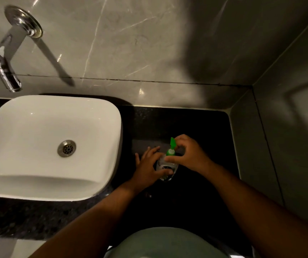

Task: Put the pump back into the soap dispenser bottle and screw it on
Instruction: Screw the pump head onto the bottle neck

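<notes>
Tap (7,70): chrome, fixed to the grey marble wall (149,43), its spout hanging above the back left of the basin.
Basin (102,112): white, rounded square, sitting on the black counter (196,127); a metal drain (66,148) lies in its floor.
Left hand (148,167): just right of the basin, fingers wrapped round the left side of the bottle, thumb pressed across its front, holding it firmly.
Bottle (165,167): clear, with a dark label, standing on the counter between the two hands, slightly tilted in this view.
Pump (171,148): green, seated at the bottle's neck, nozzle pointing away toward the wall; whether it is fully screwed down cannot be told.
Right hand (191,153): fingers curled closed around the pump's collar, thumb at the bottle's shoulder.
Side wall (289,146): grey, closing off the counter's right end.
</notes>
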`<state>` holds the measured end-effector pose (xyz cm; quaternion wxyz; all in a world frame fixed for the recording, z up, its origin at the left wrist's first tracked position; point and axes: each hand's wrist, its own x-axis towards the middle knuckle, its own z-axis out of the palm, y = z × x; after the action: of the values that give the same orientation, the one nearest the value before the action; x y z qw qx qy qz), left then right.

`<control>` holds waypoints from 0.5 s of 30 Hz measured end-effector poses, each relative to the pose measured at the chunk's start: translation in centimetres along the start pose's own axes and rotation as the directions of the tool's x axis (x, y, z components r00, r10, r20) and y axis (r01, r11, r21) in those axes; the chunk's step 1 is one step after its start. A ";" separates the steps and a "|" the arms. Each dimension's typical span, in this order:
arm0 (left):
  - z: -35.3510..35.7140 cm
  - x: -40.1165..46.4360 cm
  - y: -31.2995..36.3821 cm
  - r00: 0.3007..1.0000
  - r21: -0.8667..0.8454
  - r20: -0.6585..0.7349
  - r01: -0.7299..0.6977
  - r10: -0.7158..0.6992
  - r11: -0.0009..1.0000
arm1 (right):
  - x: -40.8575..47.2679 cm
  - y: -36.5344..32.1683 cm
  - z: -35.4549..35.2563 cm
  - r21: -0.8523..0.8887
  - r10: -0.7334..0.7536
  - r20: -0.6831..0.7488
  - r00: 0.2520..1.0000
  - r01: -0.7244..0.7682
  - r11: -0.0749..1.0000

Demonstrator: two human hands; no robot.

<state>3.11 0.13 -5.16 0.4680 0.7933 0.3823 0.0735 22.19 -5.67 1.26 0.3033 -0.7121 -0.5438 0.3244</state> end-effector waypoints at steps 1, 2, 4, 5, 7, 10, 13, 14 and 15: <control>0.0 0.0 0.0 1.000 -0.002 0.011 -0.006 0.006 1.000 | 0.0 -0.2 0.1 -0.023 0.024 -0.018 1.000 -0.025 0.999; -0.1 0.0 0.0 1.000 -0.005 0.019 -0.007 0.007 1.000 | -0.1 -0.3 0.3 -0.023 0.056 -0.017 0.998 -0.057 0.998; 0.0 0.0 -0.1 1.000 -0.013 0.013 0.010 -0.009 1.000 | -0.8 -0.3 0.5 0.153 0.127 0.042 0.991 -0.132 0.979; 0.0 0.0 -0.2 1.000 -0.016 0.003 0.020 -0.020 1.000 | -1.2 -0.1 0.7 0.278 0.132 0.073 0.989 -0.147 0.949; 0.1 0.0 -0.4 1.000 -0.009 -0.015 0.024 -0.024 1.000 | -1.8 0.2 1.0 0.455 0.122 0.075 0.990 -0.143 0.879; 0.3 -0.1 -0.6 1.000 0.017 -0.027 -0.008 0.009 1.000 | -1.7 0.2 1.6 0.542 0.195 0.005 0.981 -0.167 0.824; 0.3 0.1 -1.0 1.000 0.027 -0.018 -0.005 0.005 1.000 | -1.2 -0.1 2.2 0.498 0.261 -0.083 0.962 -0.187 0.847; 0.3 0.2 -1.1 1.000 0.026 -0.011 -0.012 0.012 1.000 | -0.9 -0.2 2.3 0.459 0.260 -0.084 0.962 -0.195 0.867; 0.2 0.2 -1.2 1.000 0.020 -0.002 -0.021 0.021 1.000 | -0.7 -0.2 2.4 0.416 0.252 -0.067 0.965 -0.203 0.886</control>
<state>2.75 0.47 -6.26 0.4588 0.8019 0.3751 0.0754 20.05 -6.08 0.08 0.4361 -0.7104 -0.3582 0.4205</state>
